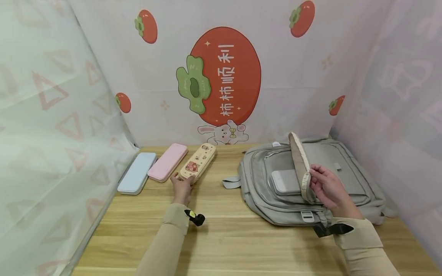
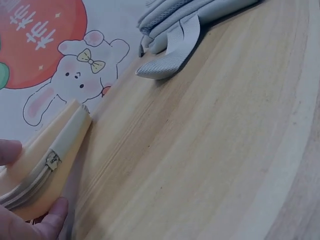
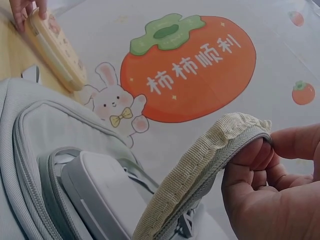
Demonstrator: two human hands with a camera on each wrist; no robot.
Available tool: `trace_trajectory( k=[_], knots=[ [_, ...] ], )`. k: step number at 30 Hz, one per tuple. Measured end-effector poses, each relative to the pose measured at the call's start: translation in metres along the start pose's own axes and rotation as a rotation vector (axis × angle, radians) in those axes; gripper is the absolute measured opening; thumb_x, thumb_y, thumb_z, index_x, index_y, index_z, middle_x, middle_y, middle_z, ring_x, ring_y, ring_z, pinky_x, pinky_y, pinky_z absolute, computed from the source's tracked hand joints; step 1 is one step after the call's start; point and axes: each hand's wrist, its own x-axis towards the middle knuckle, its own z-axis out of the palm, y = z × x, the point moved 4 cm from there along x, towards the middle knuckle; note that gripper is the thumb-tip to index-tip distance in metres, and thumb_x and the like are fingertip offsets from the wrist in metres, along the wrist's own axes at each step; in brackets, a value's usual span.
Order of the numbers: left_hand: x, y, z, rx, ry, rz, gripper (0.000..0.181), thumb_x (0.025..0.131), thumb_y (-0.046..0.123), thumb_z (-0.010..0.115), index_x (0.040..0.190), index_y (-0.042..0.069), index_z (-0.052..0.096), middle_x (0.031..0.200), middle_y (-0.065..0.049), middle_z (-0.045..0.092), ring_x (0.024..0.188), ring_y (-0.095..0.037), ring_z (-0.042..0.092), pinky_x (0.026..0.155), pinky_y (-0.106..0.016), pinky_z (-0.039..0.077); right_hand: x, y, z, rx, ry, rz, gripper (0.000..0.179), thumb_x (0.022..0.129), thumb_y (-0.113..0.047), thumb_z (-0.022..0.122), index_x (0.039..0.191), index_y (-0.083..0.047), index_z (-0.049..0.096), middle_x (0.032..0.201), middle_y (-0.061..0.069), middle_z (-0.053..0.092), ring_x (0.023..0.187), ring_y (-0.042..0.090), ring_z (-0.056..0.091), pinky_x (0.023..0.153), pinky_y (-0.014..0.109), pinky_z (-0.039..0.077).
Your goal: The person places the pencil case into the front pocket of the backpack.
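Observation:
My left hand (image 1: 182,188) grips the near end of a cream zippered pencil case (image 1: 197,162) printed with small bears. In the left wrist view, the thumb and fingers sit on either side of its zipper (image 2: 52,160). On the right lies a grey backpack (image 1: 257,199). My right hand (image 1: 326,186) pinches the edge of its front pocket flap (image 1: 299,165), holding it raised. A white case (image 1: 286,181) lies in the opened pocket, its far part showing beside the flap in the right wrist view.
Left of the cream case lie a pink case (image 1: 168,162) and a light blue case (image 1: 137,173) on the wooden table (image 1: 221,241). A grey strap (image 1: 231,182) sticks out from the backpack's left side. Printed cloth walls (image 1: 155,76) enclose the back and sides.

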Motion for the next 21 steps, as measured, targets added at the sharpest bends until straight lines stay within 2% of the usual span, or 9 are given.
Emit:
trace_trajectory(
  k=[3,6,8,10,15,21],
  knots=[
    [0.0,0.006,-0.004,-0.04,0.0,-0.007,0.077,0.104,-0.001,0.054,0.159,0.01,0.002,0.163,-0.027,0.016,0.128,-0.037,0.051,0.103,-0.047,0.048,0.0,0.001,-0.001,0.01,-0.006,-0.012,0.013,0.11,-0.003,0.045,0.106,-0.006,0.056,0.095,0.001,0.061,0.086,0.008,0.061,0.072,0.021,0.051],
    [-0.001,0.013,-0.007,-0.059,0.001,-0.014,0.076,0.107,-0.001,0.046,0.162,0.011,-0.004,0.167,-0.024,0.006,0.134,-0.041,0.046,0.108,-0.052,0.043,-0.001,0.001,-0.002,0.02,-0.009,-0.013,0.012,0.11,-0.003,0.045,0.106,-0.006,0.057,0.095,0.001,0.061,0.086,0.008,0.062,0.072,0.021,0.052],
    [-0.002,0.018,-0.009,-0.052,0.008,-0.016,0.073,0.107,0.0,0.044,0.163,0.011,-0.003,0.167,-0.023,0.009,0.133,-0.04,0.046,0.108,-0.052,0.043,-0.001,0.001,-0.003,0.026,-0.017,-0.013,0.013,0.11,-0.003,0.045,0.107,-0.006,0.057,0.095,0.001,0.061,0.086,0.009,0.062,0.072,0.021,0.052],
    [-0.003,0.02,-0.012,-0.031,0.025,-0.011,0.071,0.107,0.001,0.044,0.163,0.01,0.0,0.166,-0.022,0.014,0.134,-0.036,0.043,0.107,-0.047,0.042,-0.001,0.001,-0.004,0.036,-0.025,-0.016,0.014,0.11,-0.002,0.044,0.107,-0.006,0.057,0.095,0.002,0.061,0.085,0.009,0.062,0.072,0.021,0.052],
    [-0.004,0.023,-0.021,-0.012,0.083,0.032,0.072,0.105,0.003,0.053,0.162,0.006,0.01,0.164,-0.021,0.021,0.143,-0.03,0.036,0.111,-0.033,0.038,0.001,-0.002,-0.005,0.038,-0.029,-0.013,0.013,0.11,-0.001,0.043,0.108,-0.005,0.055,0.096,0.002,0.061,0.086,0.009,0.062,0.072,0.021,0.052],
    [-0.002,0.028,-0.03,-0.019,0.144,0.074,0.076,0.102,-0.002,0.058,0.165,0.007,0.015,0.161,-0.021,0.027,0.142,-0.03,0.039,0.113,-0.033,0.04,0.002,-0.003,-0.006,0.038,-0.028,-0.001,0.013,0.11,-0.001,0.043,0.108,-0.005,0.055,0.097,0.003,0.061,0.086,0.01,0.062,0.072,0.022,0.052]
  ],
)
